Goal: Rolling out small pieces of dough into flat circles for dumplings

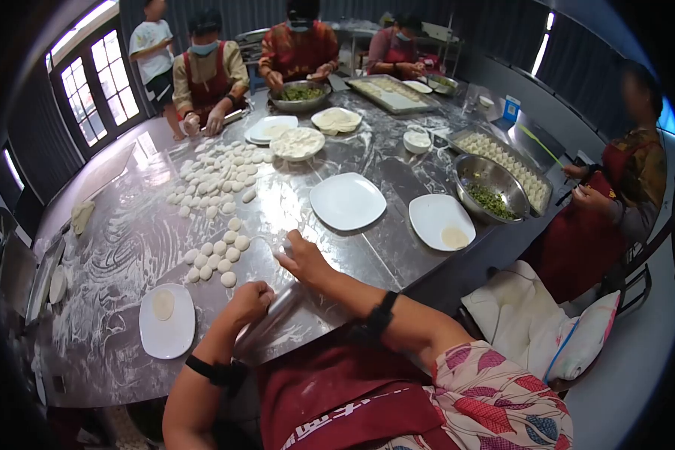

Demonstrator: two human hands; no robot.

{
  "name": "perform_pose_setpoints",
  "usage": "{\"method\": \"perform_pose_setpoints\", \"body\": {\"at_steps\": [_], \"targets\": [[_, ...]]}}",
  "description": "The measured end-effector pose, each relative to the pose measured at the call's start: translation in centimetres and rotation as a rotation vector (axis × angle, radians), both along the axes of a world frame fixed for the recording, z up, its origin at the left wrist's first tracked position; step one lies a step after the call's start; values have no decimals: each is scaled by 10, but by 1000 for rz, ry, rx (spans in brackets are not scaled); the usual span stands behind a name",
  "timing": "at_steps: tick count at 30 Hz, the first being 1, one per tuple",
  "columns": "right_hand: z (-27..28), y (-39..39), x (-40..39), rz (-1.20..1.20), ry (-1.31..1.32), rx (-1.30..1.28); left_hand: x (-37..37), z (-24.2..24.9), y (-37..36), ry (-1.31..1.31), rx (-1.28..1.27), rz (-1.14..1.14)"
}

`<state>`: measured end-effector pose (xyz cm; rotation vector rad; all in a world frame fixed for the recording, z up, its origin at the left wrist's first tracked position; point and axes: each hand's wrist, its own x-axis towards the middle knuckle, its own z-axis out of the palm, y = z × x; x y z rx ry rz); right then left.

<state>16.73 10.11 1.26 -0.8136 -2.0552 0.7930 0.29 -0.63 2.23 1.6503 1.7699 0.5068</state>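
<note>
My left hand (252,303) is closed at the table's front edge, against a smooth grey rolling pin (280,301) that lies at a slant. My right hand (306,261) is just beyond it, fingers curled in a pinch over the steel tabletop. Something small and pale shows at its fingertips, too blurred to name. Small round dough pieces (219,253) lie in a group left of my hands. At lower left, a white square plate (181,330) carries one flat dough wrapper (163,304).
Many floured dough pieces (216,174) spread behind. A white plate (348,201), another plate (427,213) with a wrapper and a steel bowl (466,184) of green filling stand rightward. Trays of dumplings (502,157) lie beyond. Several people in red aprons (196,82) surround the table.
</note>
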Motion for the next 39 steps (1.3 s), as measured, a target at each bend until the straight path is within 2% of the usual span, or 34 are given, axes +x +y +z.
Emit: {"method": "perform_pose_setpoints", "body": {"at_steps": [2, 4, 5, 8, 10, 12, 15, 16, 18, 19, 20, 22, 24, 25, 26, 28, 30, 32, 35, 36, 38, 39], "targets": [[-2, -18, 33, -8, -24, 76, -3, -3, -4, 18, -71, -70], [-9, -38, 59, 49, 82, 23, -11, -20, -11, 54, 51, -30], [3, -49, 65, 50, 59, -170, -11, -22, -14, -202, -71, 90], [-1, -25, 38, 2, 66, 92, -4, -6, -15, -113, -86, 4], [-7, 0, 4, 29, 74, 83, -7, -18, -5, 10, 6, 26], [2, 5, -9, 46, -5, -58, -1, -10, 4, 42, 95, 73], [-4, -14, 21, -25, 25, 95, 2, 5, -1, 37, -55, -29], [-10, -22, 38, -5, 33, 49, 0, 7, -3, 56, -106, -67], [-2, -49, 67, 22, 24, -113, -10, -11, -1, -22, -53, -30], [0, -47, 67, 15, 35, -57, -13, -19, -2, -63, -33, -39], [0, -48, 64, 14, 46, -14, -16, -27, -10, -104, -23, -42], [5, -24, 38, 21, 1, -44, 1, 2, -9, 55, -71, -10], [-3, -1, 3, 4, 61, 70, 0, -15, 4, 102, 33, 29], [-3, -5, -8, 12, 61, 38, -1, -31, 11, 130, 110, 64], [1, -3, -2, -24, 65, 22, 3, -14, 7, 79, 15, 37], [13, -27, 31, 8, 25, -121, 0, -10, 0, 96, 25, -67], [9, -53, 58, -17, 82, -88, -5, -19, -3, 11, 38, 5], [-2, -55, 64, -3, 114, -166, -7, -18, -6, -3, 49, -6], [11, -25, 26, 1, 76, 1, -2, -9, -5, 6, 39, 5], [2, -8, 9, -9, 105, 133, 3, -3, -4, -18, 18, 36], [-11, 9, -12, -52, 34, 67, 3, -15, 7, 80, 66, 110], [-1, -2, -4, -37, 55, -8, 0, -17, 10, 48, 24, 62]]}}
